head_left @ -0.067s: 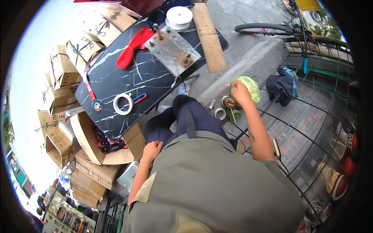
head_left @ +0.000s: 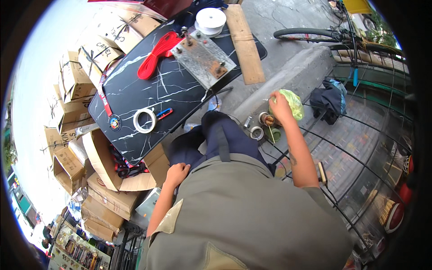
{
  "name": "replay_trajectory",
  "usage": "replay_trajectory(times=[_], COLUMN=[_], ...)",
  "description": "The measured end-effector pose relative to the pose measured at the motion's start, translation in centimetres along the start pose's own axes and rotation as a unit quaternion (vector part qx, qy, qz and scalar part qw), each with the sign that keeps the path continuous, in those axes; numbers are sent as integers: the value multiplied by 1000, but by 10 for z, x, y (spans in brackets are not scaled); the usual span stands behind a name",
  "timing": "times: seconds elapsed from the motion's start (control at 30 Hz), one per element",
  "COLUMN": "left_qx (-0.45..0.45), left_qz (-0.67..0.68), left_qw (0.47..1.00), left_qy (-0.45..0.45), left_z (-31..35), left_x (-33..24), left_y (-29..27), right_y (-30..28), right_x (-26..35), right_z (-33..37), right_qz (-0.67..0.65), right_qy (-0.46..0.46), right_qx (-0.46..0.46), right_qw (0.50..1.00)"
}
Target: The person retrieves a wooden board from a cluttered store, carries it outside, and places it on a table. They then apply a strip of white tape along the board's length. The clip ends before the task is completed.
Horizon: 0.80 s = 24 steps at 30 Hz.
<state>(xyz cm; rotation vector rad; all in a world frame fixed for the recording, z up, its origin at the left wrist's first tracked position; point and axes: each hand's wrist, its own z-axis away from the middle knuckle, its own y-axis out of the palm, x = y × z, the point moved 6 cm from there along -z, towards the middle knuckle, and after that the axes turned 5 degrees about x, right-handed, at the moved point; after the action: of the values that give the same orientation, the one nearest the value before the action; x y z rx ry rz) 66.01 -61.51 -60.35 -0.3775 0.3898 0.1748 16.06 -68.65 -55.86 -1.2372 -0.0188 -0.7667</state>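
My right hand (head_left: 281, 109) reaches forward to a crumpled light-green plastic bag (head_left: 294, 104). Its fingers are curled together at the bag's left side; whatever they hold, if anything, is hidden. Just below that hand stand an open jar with brown contents (head_left: 266, 119), a green container (head_left: 274, 135) with a thin stick leaning over it, and a round whitish tin (head_left: 256, 133). My left hand (head_left: 178, 173) rests against my left thigh, its fingers loosely closed and nothing visible in them.
A black marble-patterned table (head_left: 135, 90) carries a metal plate device (head_left: 204, 60), red strap bundle (head_left: 155, 56), white spool (head_left: 210, 20), tape roll (head_left: 144, 120), cutter (head_left: 164, 113) and wooden board (head_left: 244, 45). Cardboard boxes (head_left: 101, 56) crowd the left. A bicycle (head_left: 310, 33) and dark bag (head_left: 327, 100) are right.
My right fingertips have shifted slightly forward and to the left against the green bag. My left hand stays in place. The view has shifted a little.
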Motion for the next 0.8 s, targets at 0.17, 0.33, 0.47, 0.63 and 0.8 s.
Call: replay_trajectory(times=[0.17, 0.33, 0.47, 0.63, 0.8], left_qx=[58, 193, 120, 21, -66], left_qz=[-113, -164, -119, 14, 243], left_qw=[988, 960, 960, 912, 862], left_qy=[82, 117, 225, 408, 440], left_z=[-61, -120, -119, -74, -25], left_x=[17, 25, -10, -31, -4], left_y=[11, 40, 21, -14, -27], right_y=[-10, 19, 31, 25, 21], right_x=[49, 56, 46, 5, -2], right_z=[-59, -158, -181, -186, -126], right_qz=[-29, 69, 169, -223, -279], right_qy=[-132, -119, -186, -146, -258], right_qx=[-190, -140, -124, -110, -304], right_qw=[973, 981, 960, 958, 874])
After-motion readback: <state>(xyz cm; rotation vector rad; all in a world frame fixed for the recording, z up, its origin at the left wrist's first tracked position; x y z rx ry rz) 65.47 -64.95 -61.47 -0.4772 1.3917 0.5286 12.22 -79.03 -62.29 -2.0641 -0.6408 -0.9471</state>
